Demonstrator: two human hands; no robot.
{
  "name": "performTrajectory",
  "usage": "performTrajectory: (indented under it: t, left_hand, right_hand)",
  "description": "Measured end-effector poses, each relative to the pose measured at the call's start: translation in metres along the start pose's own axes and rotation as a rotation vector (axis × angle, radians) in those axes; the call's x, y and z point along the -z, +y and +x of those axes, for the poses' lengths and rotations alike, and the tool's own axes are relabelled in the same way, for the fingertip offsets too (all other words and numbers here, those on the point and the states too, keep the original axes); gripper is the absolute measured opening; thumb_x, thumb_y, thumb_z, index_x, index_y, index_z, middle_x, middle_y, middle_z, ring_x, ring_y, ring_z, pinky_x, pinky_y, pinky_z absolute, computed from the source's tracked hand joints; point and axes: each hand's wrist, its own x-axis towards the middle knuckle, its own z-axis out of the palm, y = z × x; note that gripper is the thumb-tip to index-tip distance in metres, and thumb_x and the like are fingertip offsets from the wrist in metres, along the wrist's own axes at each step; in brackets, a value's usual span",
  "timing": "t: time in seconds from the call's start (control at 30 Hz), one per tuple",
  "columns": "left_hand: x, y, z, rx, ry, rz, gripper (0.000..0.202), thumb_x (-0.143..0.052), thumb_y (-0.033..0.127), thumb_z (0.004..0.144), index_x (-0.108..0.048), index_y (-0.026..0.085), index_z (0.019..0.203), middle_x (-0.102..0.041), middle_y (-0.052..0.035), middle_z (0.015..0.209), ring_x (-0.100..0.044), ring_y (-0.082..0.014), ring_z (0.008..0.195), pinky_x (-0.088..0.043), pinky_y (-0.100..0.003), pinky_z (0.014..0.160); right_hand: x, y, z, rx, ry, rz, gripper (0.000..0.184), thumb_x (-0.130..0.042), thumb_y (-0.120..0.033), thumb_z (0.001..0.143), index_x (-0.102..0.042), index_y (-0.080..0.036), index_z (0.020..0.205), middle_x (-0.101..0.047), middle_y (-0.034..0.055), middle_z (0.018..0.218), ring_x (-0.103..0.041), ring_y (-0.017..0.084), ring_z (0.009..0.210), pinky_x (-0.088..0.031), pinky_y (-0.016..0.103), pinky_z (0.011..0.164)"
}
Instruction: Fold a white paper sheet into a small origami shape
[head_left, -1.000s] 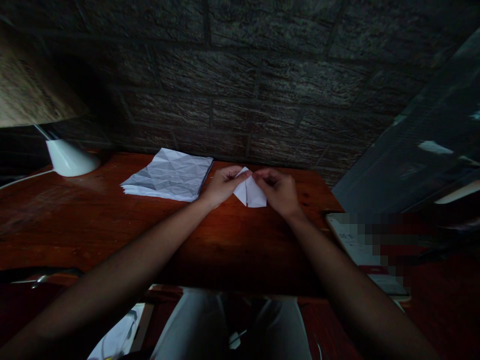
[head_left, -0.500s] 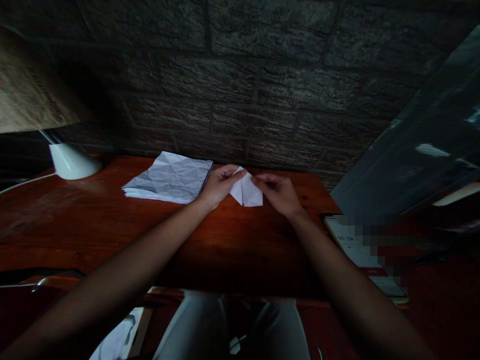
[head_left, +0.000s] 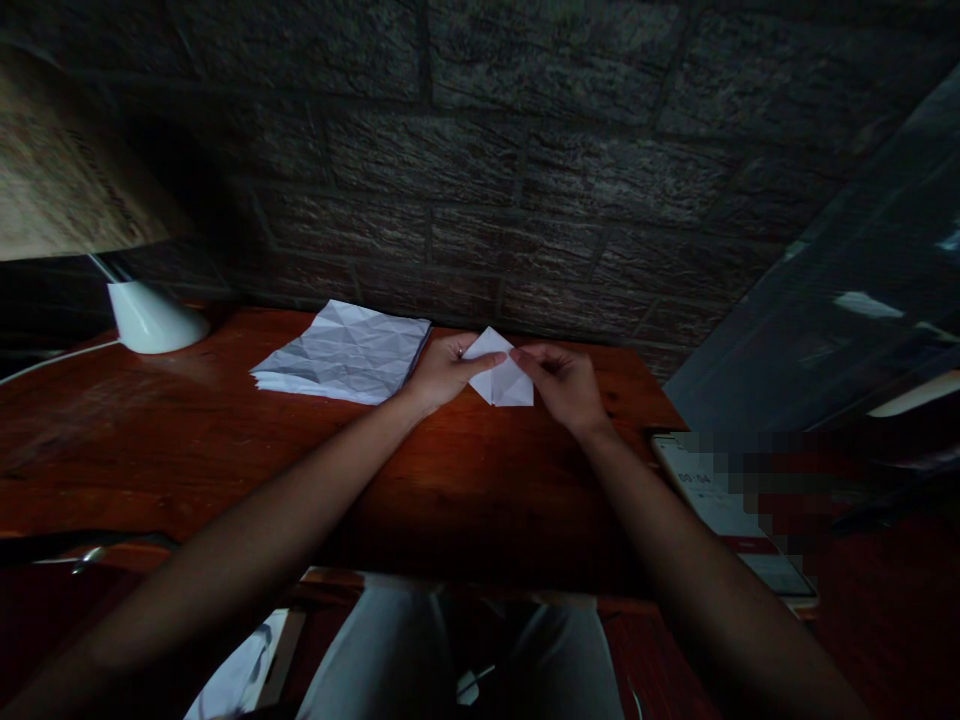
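Note:
Between my hands is a small folded piece of white paper (head_left: 504, 385), pointed at the top and held just above the wooden desk (head_left: 450, 500). My left hand (head_left: 444, 374) is closed on its left side, thumb lying across the front. The fingertips of my right hand (head_left: 561, 380) pinch its upper right edge. Left of my left hand, a stack of creased white paper sheets (head_left: 349, 350) lies on the desk, its top sheet marked by a grid of fold lines.
A lamp with a white base (head_left: 154, 318) and a woven shade (head_left: 67, 170) stands at the far left. The stone-block wall (head_left: 465, 160) rises behind the desk. At the right lies a device with a lit screen (head_left: 712, 490), partly pixelated. A grey panel (head_left: 787, 300) leans beyond it.
The folded paper has turned slightly, its point now standing clear above my left thumb. My left thumb reaches further across the paper. The whole view has shifted a little.

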Motion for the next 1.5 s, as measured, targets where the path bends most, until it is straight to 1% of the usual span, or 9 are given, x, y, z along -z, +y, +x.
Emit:
performTrajectory:
  t: [0.17, 0.37, 0.47, 0.63, 0.73, 0.83, 1.0, 1.33, 1.5]
  left_hand:
    - [0.0, 0.003, -0.001, -0.018, 0.004, 0.001, 0.029, -0.087, 0.039, 0.074, -0.079, 0.016, 0.089, -0.078, -0.0048, 0.084, -0.066, -0.0145, 0.07, -0.051, -0.027, 0.066]
    - [-0.002, 0.005, -0.002, 0.011, 0.082, -0.034, 0.035, -0.083, 0.05, 0.077, -0.077, 0.017, 0.085, -0.074, -0.0022, 0.076, -0.06, -0.0114, 0.061, -0.044, -0.024, 0.058]
    - [-0.004, 0.005, -0.002, 0.028, 0.118, -0.045, 0.042, -0.083, 0.057, 0.073, -0.075, 0.017, 0.081, -0.072, -0.0009, 0.072, -0.058, -0.011, 0.058, -0.043, -0.023, 0.055]
    - [-0.005, 0.006, -0.002, 0.0, 0.168, -0.052, 0.045, -0.082, 0.06, 0.071, -0.07, 0.017, 0.075, -0.067, 0.0011, 0.067, -0.054, -0.0102, 0.055, -0.04, -0.023, 0.052]
    - [-0.003, 0.008, -0.001, 0.025, 0.187, -0.038, 0.044, -0.082, 0.058, 0.072, -0.067, 0.017, 0.067, -0.063, 0.0015, 0.062, -0.051, -0.0094, 0.052, -0.035, -0.023, 0.05]
    - [0.001, 0.01, 0.0, 0.048, 0.118, -0.031, 0.037, -0.085, 0.051, 0.071, -0.07, 0.016, 0.072, -0.066, 0.0009, 0.065, -0.053, -0.0099, 0.054, -0.038, -0.023, 0.052]
    - [0.006, 0.007, 0.001, 0.058, -0.071, -0.012, 0.033, -0.089, 0.035, 0.067, -0.076, 0.015, 0.09, -0.077, -0.0044, 0.086, -0.066, -0.0152, 0.073, -0.052, -0.029, 0.07]
    - [0.007, -0.001, 0.004, 0.067, -0.052, -0.074, 0.032, -0.08, 0.042, 0.081, -0.076, 0.015, 0.097, -0.076, -0.0041, 0.083, -0.066, -0.0142, 0.07, -0.053, -0.027, 0.067]
    - [0.005, -0.003, 0.004, -0.023, 0.031, 0.005, 0.03, -0.079, 0.042, 0.081, -0.078, 0.015, 0.094, -0.077, -0.0044, 0.085, -0.064, -0.0138, 0.07, -0.049, -0.026, 0.065]
  right_hand:
    - [0.003, 0.0, 0.001, -0.125, -0.129, 0.148, 0.028, -0.083, -0.051, 0.076, -0.082, -0.024, 0.082, -0.081, 0.0015, 0.085, -0.069, 0.015, 0.069, -0.055, 0.031, 0.072]
    - [-0.002, -0.004, -0.001, -0.127, -0.1, 0.113, 0.034, -0.085, -0.056, 0.073, -0.082, -0.023, 0.082, -0.082, 0.0032, 0.089, -0.071, 0.016, 0.075, -0.056, 0.031, 0.074]
    - [-0.004, -0.005, -0.002, -0.129, -0.125, 0.065, 0.042, -0.084, -0.062, 0.072, -0.079, -0.021, 0.075, -0.079, 0.0026, 0.08, -0.068, 0.015, 0.07, -0.055, 0.029, 0.069]
    - [-0.003, -0.005, -0.005, -0.244, -0.361, 0.07, 0.052, -0.083, -0.069, 0.07, -0.076, -0.018, 0.07, -0.072, 0.0013, 0.063, -0.062, 0.012, 0.054, -0.052, 0.026, 0.057]
    - [-0.003, -0.006, -0.007, -0.224, -0.419, 0.074, 0.052, -0.082, -0.07, 0.07, -0.076, -0.018, 0.071, -0.072, 0.0009, 0.063, -0.062, 0.012, 0.053, -0.053, 0.026, 0.055]
    - [-0.001, -0.007, -0.007, -0.207, -0.412, 0.055, 0.049, -0.081, -0.067, 0.074, -0.076, -0.019, 0.071, -0.072, 0.0004, 0.062, -0.061, 0.011, 0.052, -0.053, 0.025, 0.054]
    - [0.003, -0.004, -0.004, -0.247, -0.332, 0.008, 0.043, -0.079, -0.062, 0.08, -0.075, -0.02, 0.071, -0.069, 0.0006, 0.059, -0.06, 0.011, 0.051, -0.051, 0.027, 0.054]
    - [0.002, 0.003, 0.0, -0.247, -0.203, 0.069, 0.046, -0.081, -0.066, 0.075, -0.079, -0.02, 0.079, -0.076, 0.003, 0.072, -0.064, 0.011, 0.057, -0.052, 0.026, 0.058]
    - [-0.003, 0.005, -0.001, -0.291, -0.22, 0.151, 0.044, -0.089, -0.058, 0.068, -0.082, -0.021, 0.09, -0.082, 0.0063, 0.089, -0.073, 0.015, 0.069, -0.056, 0.027, 0.064]
